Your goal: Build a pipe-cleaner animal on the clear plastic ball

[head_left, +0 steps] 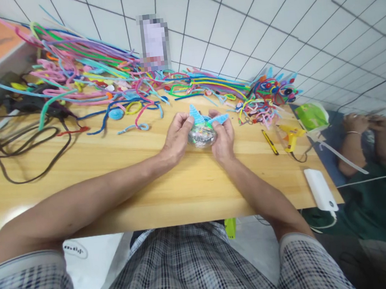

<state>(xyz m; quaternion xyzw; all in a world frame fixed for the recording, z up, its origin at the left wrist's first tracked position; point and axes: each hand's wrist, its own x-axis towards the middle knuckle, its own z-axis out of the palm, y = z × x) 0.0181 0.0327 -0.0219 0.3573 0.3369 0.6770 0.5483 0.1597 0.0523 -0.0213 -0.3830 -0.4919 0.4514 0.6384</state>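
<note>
A clear, shiny round object with colourful bits inside is held up over the wooden table between both hands. Two light blue ridged cones stick out from its top, a left cone pointing up and a right cone tilted to the right. My left hand is closed on the object's left side, its thumb against the left cone's base. My right hand grips the right side, with the thumb near the right cone. Fingers behind the object are partly hidden.
Pipe cleaners lie heaped along the tiled wall. At the right are a yellow cutter, a yellow glue gun and a white power bank. Black cables coil at the left. Another person's hands are at the far right.
</note>
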